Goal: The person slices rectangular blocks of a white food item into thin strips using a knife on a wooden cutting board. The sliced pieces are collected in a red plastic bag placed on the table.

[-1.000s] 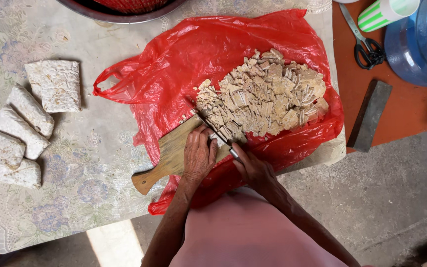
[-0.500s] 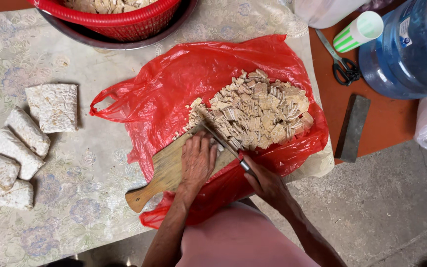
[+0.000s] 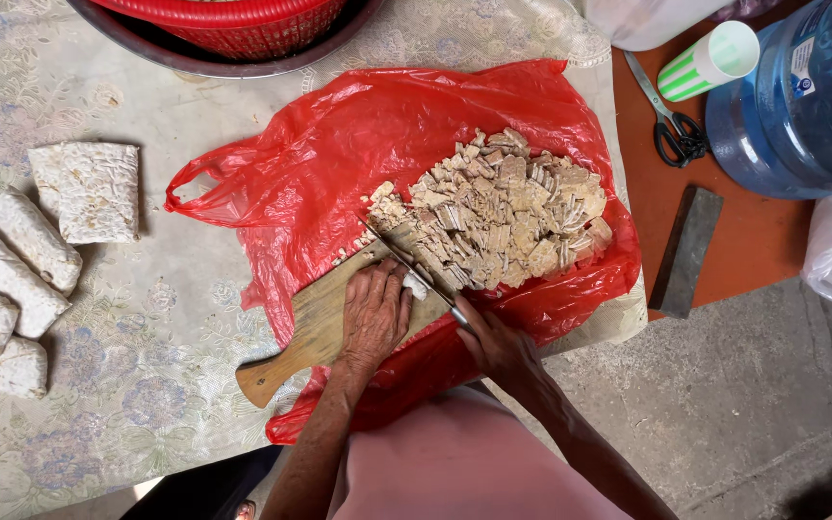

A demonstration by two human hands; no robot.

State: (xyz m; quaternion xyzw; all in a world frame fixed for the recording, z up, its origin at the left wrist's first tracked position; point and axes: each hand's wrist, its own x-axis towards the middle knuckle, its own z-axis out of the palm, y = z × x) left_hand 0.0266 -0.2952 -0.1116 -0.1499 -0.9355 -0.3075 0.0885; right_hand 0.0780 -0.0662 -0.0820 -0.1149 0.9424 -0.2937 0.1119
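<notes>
**Blade close to our fingertips on the board**

Our right hand (image 3: pixel 498 342) has its grip closed around the handle of a knife (image 3: pixel 414 270), the blade running up and away from it across the wooden cutting board (image 3: pixel 325 323). Our left hand (image 3: pixel 375 313) lies just beside that grip, fingers curled down and pressing a small pale piece (image 3: pixel 417 285) against the board; it clasps nothing, it only pins.

We judge the chief risk to be a nick: the blade rests touching or nearly touching the pinned piece, right at our left fingertips (image 3: pixel 399 279), and a slip off the crumbly block would carry the edge into them. The board also sits on a slick red plastic bag (image 3: pixel 339 154), so it could skate under pressure.

Just beyond the blade, on the far side from our grip, the heap of cut pieces (image 3: pixel 503 212) crowds the board's end and could spill off the bag. Well apart on the left-hand side of the surface (image 3: pixel 146 385), the uncut white blocks (image 3: pixel 86 191) wait.
</notes>
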